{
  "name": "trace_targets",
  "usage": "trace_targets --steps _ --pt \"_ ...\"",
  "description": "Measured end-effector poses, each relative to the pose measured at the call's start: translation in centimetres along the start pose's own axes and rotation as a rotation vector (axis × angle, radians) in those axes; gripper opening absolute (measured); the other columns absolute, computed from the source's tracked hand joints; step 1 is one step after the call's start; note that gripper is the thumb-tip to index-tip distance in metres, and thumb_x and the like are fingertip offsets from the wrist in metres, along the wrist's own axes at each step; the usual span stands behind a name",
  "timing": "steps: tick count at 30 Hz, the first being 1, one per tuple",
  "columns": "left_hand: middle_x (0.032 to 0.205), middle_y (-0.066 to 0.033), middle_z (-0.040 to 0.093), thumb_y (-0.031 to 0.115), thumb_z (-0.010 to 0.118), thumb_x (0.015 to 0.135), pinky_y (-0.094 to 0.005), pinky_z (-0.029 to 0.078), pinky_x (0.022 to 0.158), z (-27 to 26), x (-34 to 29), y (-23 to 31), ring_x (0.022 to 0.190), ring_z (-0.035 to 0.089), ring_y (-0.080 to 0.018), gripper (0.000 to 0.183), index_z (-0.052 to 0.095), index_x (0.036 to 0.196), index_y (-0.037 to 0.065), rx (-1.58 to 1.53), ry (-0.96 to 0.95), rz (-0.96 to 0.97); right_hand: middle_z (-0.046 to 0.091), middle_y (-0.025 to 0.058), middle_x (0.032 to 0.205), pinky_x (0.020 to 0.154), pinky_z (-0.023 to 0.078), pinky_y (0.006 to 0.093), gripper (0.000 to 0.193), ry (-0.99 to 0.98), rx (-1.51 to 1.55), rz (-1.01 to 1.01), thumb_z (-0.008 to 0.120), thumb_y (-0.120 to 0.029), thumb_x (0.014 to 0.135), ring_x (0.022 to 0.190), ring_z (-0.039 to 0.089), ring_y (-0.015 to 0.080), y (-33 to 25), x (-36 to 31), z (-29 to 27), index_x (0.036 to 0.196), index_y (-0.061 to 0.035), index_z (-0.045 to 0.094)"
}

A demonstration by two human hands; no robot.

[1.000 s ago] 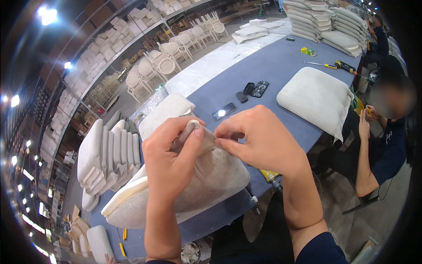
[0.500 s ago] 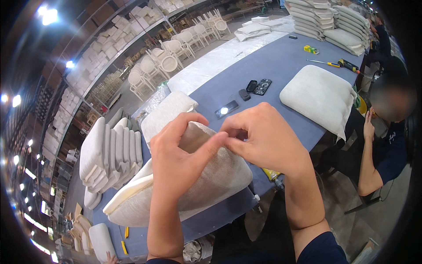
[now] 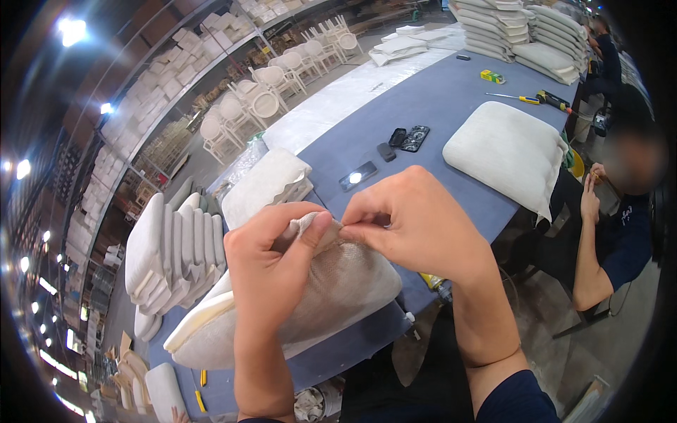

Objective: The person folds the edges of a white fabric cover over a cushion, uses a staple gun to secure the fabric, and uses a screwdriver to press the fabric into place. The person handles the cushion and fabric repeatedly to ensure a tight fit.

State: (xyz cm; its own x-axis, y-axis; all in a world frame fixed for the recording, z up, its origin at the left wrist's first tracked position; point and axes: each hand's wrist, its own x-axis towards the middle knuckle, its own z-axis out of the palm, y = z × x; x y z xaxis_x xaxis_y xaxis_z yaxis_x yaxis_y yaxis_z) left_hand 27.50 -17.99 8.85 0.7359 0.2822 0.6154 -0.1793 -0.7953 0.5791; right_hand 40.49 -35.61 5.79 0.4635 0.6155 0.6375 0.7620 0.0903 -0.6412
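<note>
A light grey fabric cushion [image 3: 363, 278] stands tilted on the near side of the blue-grey table, with cream foam [image 3: 204, 319] showing along its open left side. My left hand [image 3: 268, 264] is closed on the cover's upper edge, the thumb pressing a fold of cloth against the fingers. Right beside it, my right hand [image 3: 419, 222] pinches the same edge between thumb and fingertips. Whether a small part such as a zip pull sits in that pinch is hidden.
Stacked cushions [image 3: 173, 254] stand at the left, and another cushion [image 3: 504, 155] lies at the right. Phones [image 3: 358, 176], a screwdriver [image 3: 515, 97] and a power drill [image 3: 552, 102] lie on the table [image 3: 338, 144]. A seated co-worker [image 3: 599, 261] is at the right.
My left hand has moved down and closed its thumb over the cover's edge, folding the raised cloth. My right hand has shifted slightly left, still pinching.
</note>
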Motion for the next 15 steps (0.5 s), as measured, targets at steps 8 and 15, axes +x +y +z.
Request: trace_targets --steps 8,15 --pt "0.087 -0.0063 0.079 0.005 0.082 0.095 -0.0251 0.038 0.063 -1.2 -1.0 1.4 0.072 0.056 -0.0073 0.007 0.085 0.099 0.0 -0.095 -0.019 -0.003 0.078 0.0156 0.109 0.087 0.058 0.0407 0.035 0.034 0.347 0.04 0.089 -0.014 0.087 0.095 0.074 0.0317 1.0 -4.0 1.2 0.12 -0.0039 0.081" --pt "0.087 -0.0101 0.082 0.002 0.082 0.087 -0.0297 0.047 0.07 -2.1 -1.8 2.2 0.077 0.065 -0.0176 0.008 0.084 0.093 -0.002 -0.092 -0.075 0.148 0.077 0.0133 0.126 0.11 0.053 0.0379 0.042 0.229 0.582 0.018 0.086 -0.009 0.091 0.119 0.072 0.0265 1.3 -6.3 5.5 0.132 -0.0034 0.078"
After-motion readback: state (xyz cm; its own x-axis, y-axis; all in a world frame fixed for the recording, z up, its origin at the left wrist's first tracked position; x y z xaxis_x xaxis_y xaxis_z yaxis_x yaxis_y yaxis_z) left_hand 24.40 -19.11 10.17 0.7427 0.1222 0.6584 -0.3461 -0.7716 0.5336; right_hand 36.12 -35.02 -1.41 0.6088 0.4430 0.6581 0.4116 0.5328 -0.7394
